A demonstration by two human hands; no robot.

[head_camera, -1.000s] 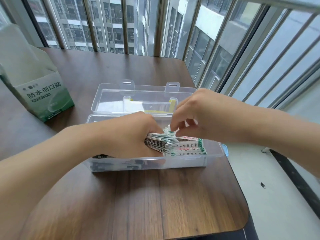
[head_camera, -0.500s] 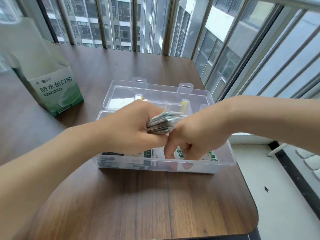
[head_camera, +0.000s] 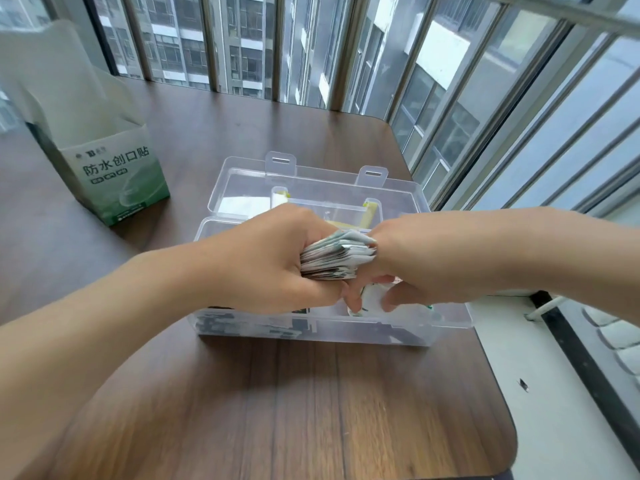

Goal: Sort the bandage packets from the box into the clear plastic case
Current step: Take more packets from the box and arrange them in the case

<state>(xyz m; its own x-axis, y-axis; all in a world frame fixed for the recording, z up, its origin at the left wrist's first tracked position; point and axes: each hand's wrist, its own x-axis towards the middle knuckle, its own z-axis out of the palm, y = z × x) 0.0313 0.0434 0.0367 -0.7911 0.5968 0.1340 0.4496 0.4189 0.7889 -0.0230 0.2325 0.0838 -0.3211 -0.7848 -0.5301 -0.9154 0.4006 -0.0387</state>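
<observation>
My right hand (head_camera: 408, 268) had dropped from the stack top into the clear plastic case (head_camera: 332, 330), fingers pinching one packet (head_camera: 372, 301) low inside, while my left hand (head_camera: 277, 268) gripped the remaining stack (head_camera: 337, 254) just above (box (head_camera: 114, 174) far left, sorting clearly unfinished).

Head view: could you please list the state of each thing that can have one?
Clear plastic case: lid open, packets inside.
Bandage box: upright, top flaps open.
Stack of bandage packets: gripped above the case.
Left hand: grips the stack.
Right hand: fingers down in the case, pinching a single packet.
</observation>
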